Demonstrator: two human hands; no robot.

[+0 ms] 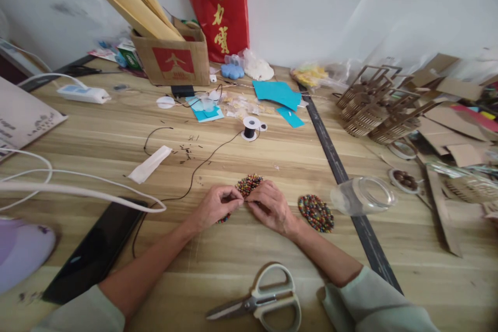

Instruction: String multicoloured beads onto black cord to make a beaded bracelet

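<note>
My left hand [218,205] and my right hand [272,206] meet fingertip to fingertip over a string of small multicoloured beads [249,183]. Both are closed in a pinch on a fine part of it, too small to see clearly. Some beads show behind the fingers and a few under my left hand; the rest are covered. A second coil of multicoloured beads [316,212] lies to the right of my right hand. Nearer to me are scissors [268,298] with pale handles, blades pointing left. Beyond the hands stands a spool of black cord [249,128], its cord trailing to the left.
A clear jar [365,195] lies on its side at right, near small woven baskets [365,109]. At left are a black phone [97,249], white cables [97,187] and a white paper strip [150,164]. A cardboard box [171,57] and blue paper [276,94] are at the back.
</note>
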